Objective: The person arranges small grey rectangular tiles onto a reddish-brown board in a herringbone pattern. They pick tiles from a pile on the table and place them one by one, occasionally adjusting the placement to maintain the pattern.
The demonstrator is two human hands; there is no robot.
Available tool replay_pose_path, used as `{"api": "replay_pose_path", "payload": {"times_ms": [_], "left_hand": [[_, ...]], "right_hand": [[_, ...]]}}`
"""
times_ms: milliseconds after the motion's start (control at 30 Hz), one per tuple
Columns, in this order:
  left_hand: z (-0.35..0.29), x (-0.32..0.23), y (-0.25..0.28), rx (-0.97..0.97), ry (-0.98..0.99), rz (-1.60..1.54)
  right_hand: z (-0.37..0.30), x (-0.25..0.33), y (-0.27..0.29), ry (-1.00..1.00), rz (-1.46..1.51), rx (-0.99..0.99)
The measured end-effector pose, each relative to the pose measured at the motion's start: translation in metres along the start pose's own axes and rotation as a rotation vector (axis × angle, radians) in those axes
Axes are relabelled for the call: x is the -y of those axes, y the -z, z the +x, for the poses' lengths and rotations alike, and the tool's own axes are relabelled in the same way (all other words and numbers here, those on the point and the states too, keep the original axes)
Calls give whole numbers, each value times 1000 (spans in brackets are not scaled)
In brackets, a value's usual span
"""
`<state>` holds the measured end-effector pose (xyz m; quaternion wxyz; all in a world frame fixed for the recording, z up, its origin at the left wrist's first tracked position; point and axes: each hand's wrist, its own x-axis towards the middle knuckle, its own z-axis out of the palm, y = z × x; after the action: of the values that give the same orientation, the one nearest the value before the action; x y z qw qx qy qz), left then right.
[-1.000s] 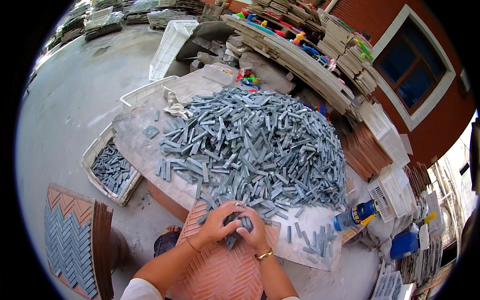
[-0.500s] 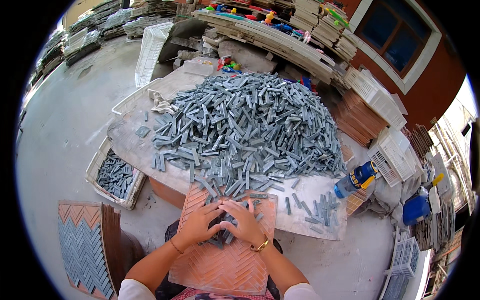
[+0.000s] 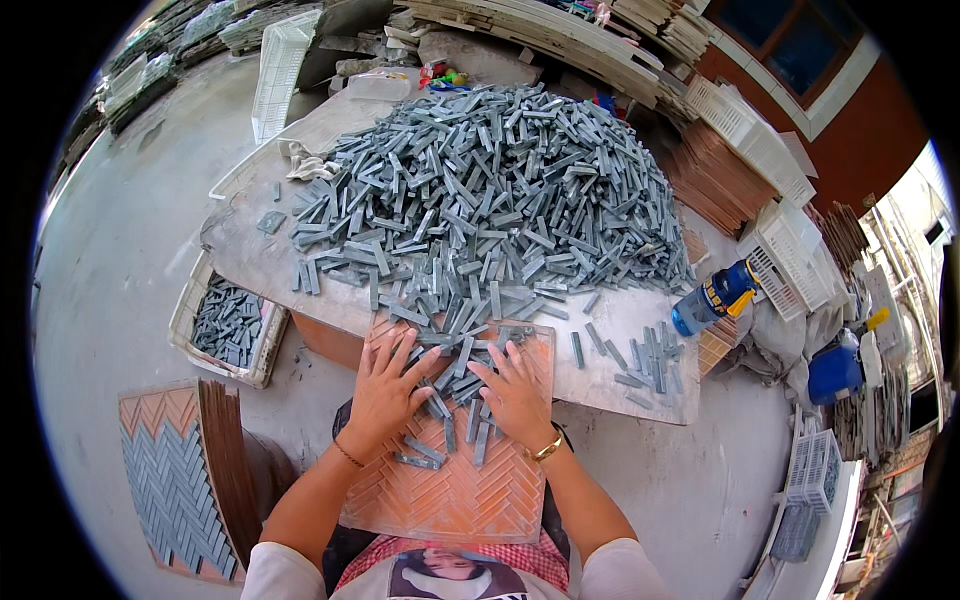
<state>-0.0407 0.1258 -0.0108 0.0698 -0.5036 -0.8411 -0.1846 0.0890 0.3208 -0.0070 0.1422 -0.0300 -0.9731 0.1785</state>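
Note:
An orange tray with herringbone grooves [image 3: 430, 505] lies before me, its far end against the table. Loose grey stone strips [image 3: 480, 430] are scattered over its upper half, between and below my hands. My left hand [image 3: 388, 385] rests with spread fingers at the tray's left side, fingertips by the strips. On the right side my right hand [image 3: 517, 393] is also spread, its fingers touching or just over some strips. Neither hand grips anything. Beyond my fingers rises a big heap of the same strips [image 3: 490, 200], spilling down onto the tray's far edge.
The table [image 3: 250, 240] bears the heap, a few loose strips [image 3: 650, 360] and a blue bottle [image 3: 712, 298] at right. A white crate of strips [image 3: 180, 335] sits at left on the floor. Below it stands a stack of trays, the front one filled in herringbone [image 3: 175, 485].
My hands have moved apart from close together over the strips, and the fingers are now spread. The strips between them lie more scattered across the tray. The view has tilted downward.

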Motion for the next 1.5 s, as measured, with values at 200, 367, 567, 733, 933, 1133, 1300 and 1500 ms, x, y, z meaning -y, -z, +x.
{"api": "replay_pose_path", "payload": {"times_ms": [200, 367, 567, 733, 933, 1133, 1300, 1500], "left_hand": [[-56, -10, 18, 120, -55, -220], [-121, -18, 38, 153, 49, -315], [-160, -40, 42, 10, 238, -467], [-161, -58, 47, 34, 155, -477], [-168, -64, 53, -36, 185, -555], [-175, -74, 48, -33, 203, -609], [-170, -79, 49, 141, 425, -983], [-138, -109, 23, 65, 860, -1901]], "right_hand": [[-48, 24, 16, 39, 77, 159], [-102, 33, 30, -118, 207, -157], [-122, 47, 30, -396, 409, -94], [-69, 37, 12, -129, 277, -193], [-43, 22, 17, 74, 42, -21], [-33, 19, 22, 181, -83, 96], [-51, 27, 27, -96, 123, 112], [-108, 105, 10, -448, 1012, 285]]}}
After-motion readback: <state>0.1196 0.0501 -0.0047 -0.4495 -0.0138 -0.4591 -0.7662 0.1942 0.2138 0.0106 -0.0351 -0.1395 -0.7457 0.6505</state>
